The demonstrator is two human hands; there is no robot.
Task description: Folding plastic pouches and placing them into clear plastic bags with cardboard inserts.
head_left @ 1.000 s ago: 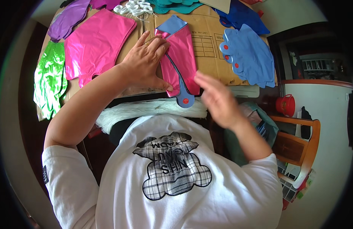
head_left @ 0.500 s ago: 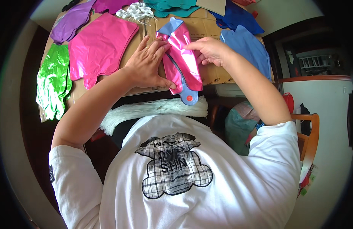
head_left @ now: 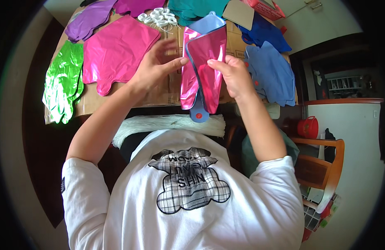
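A pink and light-blue foil balloon (head_left: 207,58), folded lengthwise into a narrow bundle, is raised above the cardboard in front of me. Its blue tab with a red dot hangs at the near end. My right hand (head_left: 234,75) pinches the bundle's right edge, thumb in front and fingers behind. At the left edge, my left hand (head_left: 155,64) has its thumb tip against or very near the foil. Its other fingers are spread and blurred by motion. Flat pink foil balloons (head_left: 115,50) lie left of the bundle.
Cardboard (head_left: 159,89) covers the table. Around its edge lie green (head_left: 63,81), purple (head_left: 90,21), teal (head_left: 188,10) and blue foil balloons (head_left: 271,71). Small white ribbon rolls (head_left: 159,17) sit at the back. White strands (head_left: 171,123) lie near my lap; a wooden chair (head_left: 321,166) stands right.
The foil bundle has been lifted toward me and turned more upright. My right hand now grips its right edge; my left hand has come off its front to the left side.
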